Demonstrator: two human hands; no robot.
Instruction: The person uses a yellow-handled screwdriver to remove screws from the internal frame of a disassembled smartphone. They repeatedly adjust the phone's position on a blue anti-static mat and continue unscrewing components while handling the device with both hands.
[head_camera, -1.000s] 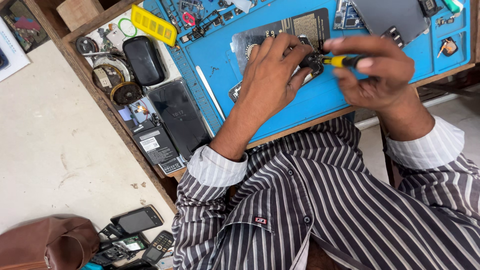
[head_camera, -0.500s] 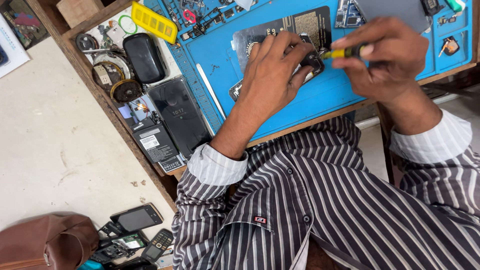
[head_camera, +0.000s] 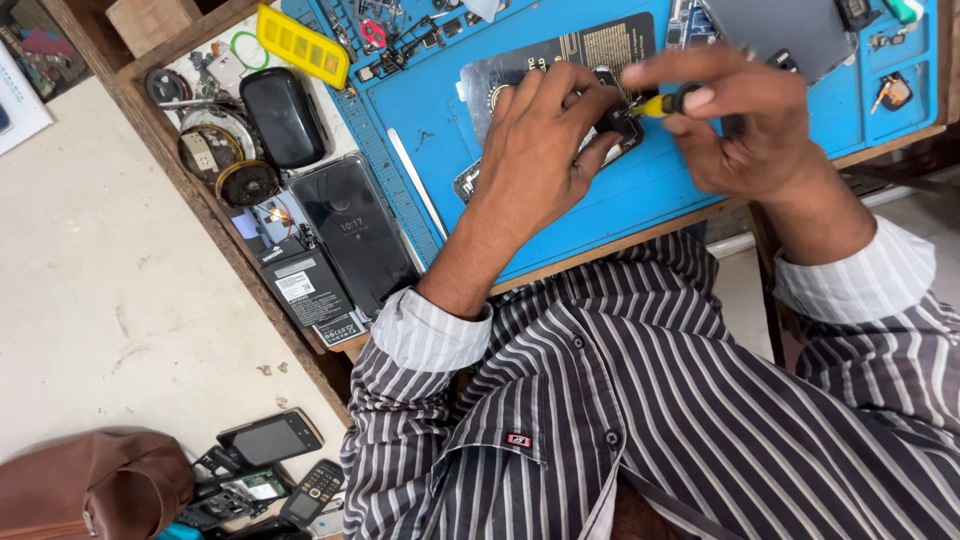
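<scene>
- Head view looks straight down at a repair table (head_camera: 880, 150) with a blue mat (head_camera: 560, 215) laid on it.
- Left hand (head_camera: 535, 150) is pressing down on a small dark phone (head_camera: 615, 130) that sits on the mat, partly over a dark card (head_camera: 600, 45). Fingers are spread across the phone and pinning it flat, so the grip is closed on the phone only loosely, more a clamp than a grab.
- Right hand (head_camera: 745, 125) has a tight pinch grip on a small screwdriver with a yellow-and-black handle (head_camera: 665, 102), tip pointing at the phone's upper edge, right next to the left fingertips.
- Can't tell if the tip is actually seated in a screw; the fingers hide it.
- What could go wrong, as I see it: the tip sits so close to the left fingers that a slip could jab them or gouge the board. Too much push on a tiny screw could strip the head.
- Any screw that pops loose could roll in among the little parts near the top edge of the mat.
- Clutter on the side: a black phone (head_camera: 350, 235), a black case (head_camera: 283, 115), a yellow tray (head_camera: 303, 45), and more old phones (head_camera: 270, 437) down on the floor by a brown bag (head_camera: 90, 485).
</scene>
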